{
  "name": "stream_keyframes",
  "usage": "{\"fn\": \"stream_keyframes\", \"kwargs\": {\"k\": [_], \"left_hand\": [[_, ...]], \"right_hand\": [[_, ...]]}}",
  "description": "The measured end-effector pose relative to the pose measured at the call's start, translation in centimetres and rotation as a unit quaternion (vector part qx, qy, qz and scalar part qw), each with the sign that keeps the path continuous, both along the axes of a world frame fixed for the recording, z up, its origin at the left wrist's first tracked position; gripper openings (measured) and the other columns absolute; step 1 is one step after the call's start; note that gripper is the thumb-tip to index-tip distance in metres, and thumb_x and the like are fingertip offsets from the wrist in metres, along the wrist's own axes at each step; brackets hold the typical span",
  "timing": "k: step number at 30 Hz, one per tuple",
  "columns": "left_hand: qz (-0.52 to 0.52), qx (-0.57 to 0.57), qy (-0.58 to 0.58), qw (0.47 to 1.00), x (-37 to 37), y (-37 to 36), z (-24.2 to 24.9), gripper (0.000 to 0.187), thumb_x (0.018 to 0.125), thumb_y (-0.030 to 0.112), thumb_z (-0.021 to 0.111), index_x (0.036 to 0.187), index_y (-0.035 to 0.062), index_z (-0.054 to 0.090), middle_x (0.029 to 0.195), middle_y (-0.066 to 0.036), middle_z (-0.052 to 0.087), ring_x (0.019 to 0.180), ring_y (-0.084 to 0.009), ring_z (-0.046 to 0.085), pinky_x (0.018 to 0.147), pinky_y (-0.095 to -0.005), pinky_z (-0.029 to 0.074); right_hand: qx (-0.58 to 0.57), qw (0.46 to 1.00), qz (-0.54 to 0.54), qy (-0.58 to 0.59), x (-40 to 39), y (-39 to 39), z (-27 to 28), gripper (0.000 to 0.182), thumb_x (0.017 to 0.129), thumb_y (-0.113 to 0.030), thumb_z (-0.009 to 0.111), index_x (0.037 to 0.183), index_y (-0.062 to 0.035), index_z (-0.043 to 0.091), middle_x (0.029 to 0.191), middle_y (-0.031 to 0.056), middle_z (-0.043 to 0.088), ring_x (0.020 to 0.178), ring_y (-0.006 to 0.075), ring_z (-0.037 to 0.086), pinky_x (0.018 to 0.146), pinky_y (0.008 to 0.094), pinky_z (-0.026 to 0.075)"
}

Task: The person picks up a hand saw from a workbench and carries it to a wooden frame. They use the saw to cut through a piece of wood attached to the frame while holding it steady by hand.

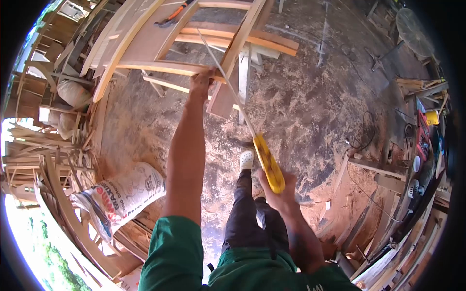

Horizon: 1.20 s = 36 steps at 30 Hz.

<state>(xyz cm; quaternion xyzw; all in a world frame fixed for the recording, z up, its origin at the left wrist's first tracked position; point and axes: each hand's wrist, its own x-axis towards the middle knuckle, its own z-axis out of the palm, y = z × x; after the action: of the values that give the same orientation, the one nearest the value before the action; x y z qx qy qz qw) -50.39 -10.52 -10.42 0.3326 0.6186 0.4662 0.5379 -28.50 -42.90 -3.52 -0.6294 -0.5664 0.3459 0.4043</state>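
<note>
My right hand (281, 183) is closed around the yellow handle (268, 162) of a handsaw. Its long, narrow blade (232, 92) slants up and away, overlapping the near corner of a wooden frame (165, 67) in this view. At that corner, my left hand (202, 80) grips the frame's near rail, its fingers partly hidden behind the wood. The frame rests on a support with a pale leg (244, 72). An orange-handled tool (178, 12) lies on the panel farther back.
Sawdust covers much of the floor (301, 111). A printed white sack (128, 194) lies at the lower left, near stacked wood strips (43, 150). On the right are a round fan (414, 31), a red tool tray (423, 136) and a coiled cable (361, 133).
</note>
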Motion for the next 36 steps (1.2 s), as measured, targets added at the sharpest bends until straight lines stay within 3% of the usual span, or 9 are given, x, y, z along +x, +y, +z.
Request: {"fn": "stream_keyframes", "kwargs": {"k": [3, 9, 10, 11, 21, 22, 23, 34, 36], "left_hand": [[0.027, -0.004, -0.042, 0.999, -0.7, 0.6, -0.1, 0.020, 0.080, 0.021, 0.070, 0.090, 0.0054, 0.063, 0.074, -0.002, 0.059, 0.061, -0.0108, 0.055, 0.051, -0.0246, 0.044], [0.108, 0.027, -0.063, 0.992, -1.5, 2.5, -3.6, 0.017, 0.085, 0.018, 0.065, 0.089, 0.0024, 0.059, 0.080, -0.009, 0.061, 0.063, -0.0167, 0.060, 0.052, -0.0265, 0.053], [0.112, 0.000, -0.008, 0.994, -0.9, 2.2, -2.5, 0.019, 0.086, 0.020, 0.064, 0.088, 0.0022, 0.059, 0.080, -0.008, 0.060, 0.066, -0.0160, 0.060, 0.055, -0.0267, 0.054], [0.115, 0.015, -0.019, 0.993, -0.8, 2.4, -2.6, 0.020, 0.086, 0.022, 0.063, 0.089, 0.0024, 0.059, 0.080, -0.008, 0.060, 0.068, -0.0158, 0.060, 0.056, -0.0270, 0.054], [0.050, 0.005, -0.052, 0.997, -1.9, 2.0, -2.0, 0.020, 0.083, 0.015, 0.066, 0.094, 0.0003, 0.059, 0.084, -0.008, 0.061, 0.071, -0.0188, 0.062, 0.056, -0.0308, 0.055], [0.071, -0.015, -0.036, 0.997, -2.1, 2.4, -2.0, 0.019, 0.083, 0.015, 0.066, 0.095, 0.0009, 0.059, 0.084, -0.008, 0.061, 0.072, -0.0194, 0.062, 0.057, -0.0316, 0.055], [0.074, 0.006, -0.069, 0.995, -1.8, 1.8, -1.3, 0.019, 0.083, 0.014, 0.065, 0.096, 0.0018, 0.059, 0.085, -0.008, 0.061, 0.073, -0.0205, 0.062, 0.056, -0.0321, 0.054], [0.047, 0.025, -0.064, 0.997, -1.9, 1.9, -2.2, 0.016, 0.083, 0.018, 0.066, 0.087, 0.0047, 0.060, 0.079, -0.005, 0.060, 0.064, -0.0155, 0.057, 0.054, -0.0284, 0.051], [0.040, 0.024, -0.059, 0.997, -1.9, 2.3, -2.3, 0.016, 0.082, 0.018, 0.067, 0.087, 0.0045, 0.060, 0.078, -0.005, 0.060, 0.065, -0.0152, 0.058, 0.054, -0.0287, 0.051]], "right_hand": [[-0.060, 0.996, -0.028, 0.051, 3.1, -9.6, 2.1, 0.010, 0.078, -0.008, 0.069, 0.075, -0.0017, 0.062, 0.060, 0.0103, 0.061, 0.052, 0.0206, 0.062, 0.048, 0.0285, 0.047], [0.137, 0.942, 0.115, -0.284, 4.2, -8.6, 6.2, 0.008, 0.079, -0.007, 0.068, 0.076, -0.0029, 0.062, 0.061, 0.0096, 0.060, 0.046, 0.0200, 0.057, 0.042, 0.0278, 0.042], [-0.061, 0.998, 0.018, 0.019, 2.9, -7.5, 4.9, 0.011, 0.079, -0.010, 0.069, 0.076, -0.0027, 0.062, 0.061, 0.0095, 0.060, 0.046, 0.0195, 0.057, 0.042, 0.0281, 0.043], [0.003, 0.997, 0.002, 0.077, 1.3, -4.2, 5.2, 0.011, 0.080, -0.011, 0.069, 0.078, -0.0025, 0.062, 0.062, 0.0107, 0.061, 0.048, 0.0185, 0.059, 0.045, 0.0283, 0.045], [-0.017, 0.990, 0.081, -0.114, 5.5, -11.4, 8.3, 0.017, 0.077, -0.005, 0.069, 0.091, 0.0027, 0.065, 0.074, 0.0122, 0.067, 0.063, 0.0189, 0.067, 0.057, 0.0264, 0.053], [-0.091, 0.991, -0.021, 0.093, 3.5, -7.9, 7.3, 0.017, 0.076, -0.005, 0.070, 0.091, 0.0021, 0.065, 0.073, 0.0123, 0.066, 0.064, 0.0187, 0.068, 0.057, 0.0262, 0.052], [-0.090, 0.990, 0.008, 0.107, 2.5, -4.9, 6.4, 0.016, 0.078, -0.008, 0.069, 0.092, 0.0002, 0.066, 0.073, 0.0123, 0.066, 0.065, 0.0182, 0.067, 0.057, 0.0266, 0.052], [-0.001, 0.996, 0.057, -0.063, 4.8, -10.7, 9.3, 0.018, 0.084, -0.009, 0.064, 0.096, 0.0031, 0.064, 0.077, 0.0128, 0.068, 0.068, 0.0201, 0.067, 0.057, 0.0289, 0.051], [-0.074, 0.996, 0.026, 0.047, 2.9, -5.9, 6.2, 0.018, 0.083, -0.008, 0.064, 0.098, 0.0012, 0.064, 0.078, 0.0134, 0.067, 0.067, 0.0189, 0.067, 0.056, 0.0286, 0.051]]}}
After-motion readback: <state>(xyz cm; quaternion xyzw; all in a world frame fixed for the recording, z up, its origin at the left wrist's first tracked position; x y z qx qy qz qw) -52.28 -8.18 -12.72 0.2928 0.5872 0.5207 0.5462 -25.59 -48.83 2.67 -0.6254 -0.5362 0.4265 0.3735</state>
